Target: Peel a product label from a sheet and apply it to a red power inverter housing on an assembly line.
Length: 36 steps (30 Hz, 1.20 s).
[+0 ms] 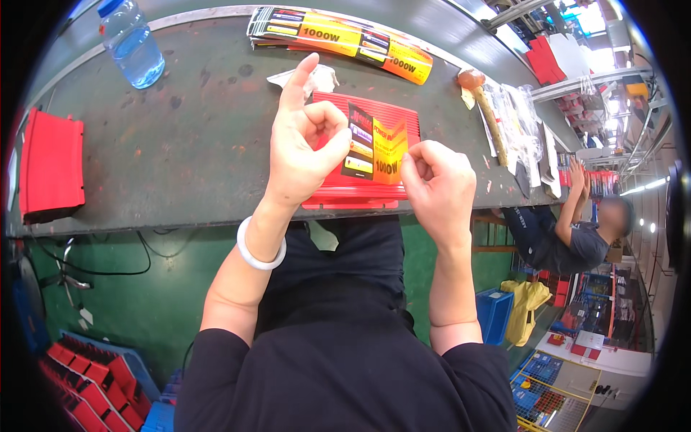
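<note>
Between my hands a black, yellow and orange sticker label (374, 147) is held up, its right part bent. My left hand (308, 140) pinches the label's left edge with thumb and index finger, while another finger points upward. At the label's right edge, my right hand (440, 180) has thumb and fingertips closed on it. Behind and below the label lies a red ribbed metal case (360, 196) on the dark workbench; the label and my hands cover part of it. I cannot tell whether the label touches the case.
A stack of similar labels (338, 32) lies at the bench's far edge, near crumpled white paper (324, 78). At far left are a water bottle (134, 50) and another red case (54, 165). A mallet (486, 115) and clear plastic bags (515, 119) lie right. Another person (568, 230) sits beyond.
</note>
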Each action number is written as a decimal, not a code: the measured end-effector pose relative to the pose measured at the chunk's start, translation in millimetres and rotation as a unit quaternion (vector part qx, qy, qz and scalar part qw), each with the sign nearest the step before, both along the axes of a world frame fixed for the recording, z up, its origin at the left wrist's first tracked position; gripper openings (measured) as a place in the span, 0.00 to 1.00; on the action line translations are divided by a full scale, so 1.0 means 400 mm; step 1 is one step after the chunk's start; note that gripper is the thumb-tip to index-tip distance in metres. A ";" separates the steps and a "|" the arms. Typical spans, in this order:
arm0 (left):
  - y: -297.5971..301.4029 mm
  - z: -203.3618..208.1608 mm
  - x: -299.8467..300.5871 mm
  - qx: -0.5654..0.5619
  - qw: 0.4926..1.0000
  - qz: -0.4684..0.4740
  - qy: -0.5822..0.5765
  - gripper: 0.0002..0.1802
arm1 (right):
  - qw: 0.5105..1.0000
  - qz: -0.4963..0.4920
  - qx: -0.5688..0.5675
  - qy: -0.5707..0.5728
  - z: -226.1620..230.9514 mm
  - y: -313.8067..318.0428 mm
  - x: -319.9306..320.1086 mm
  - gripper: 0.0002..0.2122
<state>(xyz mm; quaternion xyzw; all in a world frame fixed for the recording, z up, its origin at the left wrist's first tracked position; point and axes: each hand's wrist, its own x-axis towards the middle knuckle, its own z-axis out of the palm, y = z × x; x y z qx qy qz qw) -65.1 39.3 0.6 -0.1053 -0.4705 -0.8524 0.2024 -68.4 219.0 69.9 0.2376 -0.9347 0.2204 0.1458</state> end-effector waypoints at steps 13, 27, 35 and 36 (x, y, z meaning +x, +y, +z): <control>0.000 0.000 0.004 -0.004 1.000 0.002 -0.017 0.48 | 0.995 0.053 0.044 0.066 -0.003 -0.017 -0.008 0.05; 0.000 0.015 0.020 0.013 0.999 -0.007 -0.039 0.49 | 0.991 0.080 0.067 0.084 -0.004 -0.029 -0.012 0.04; 0.005 0.019 0.025 0.008 0.998 -0.003 -0.058 0.50 | 0.990 0.090 0.068 0.079 -0.009 -0.031 -0.011 0.05; 0.002 0.013 0.023 -0.001 0.999 -0.005 -0.051 0.51 | 0.991 0.089 0.065 0.079 -0.010 -0.030 -0.011 0.05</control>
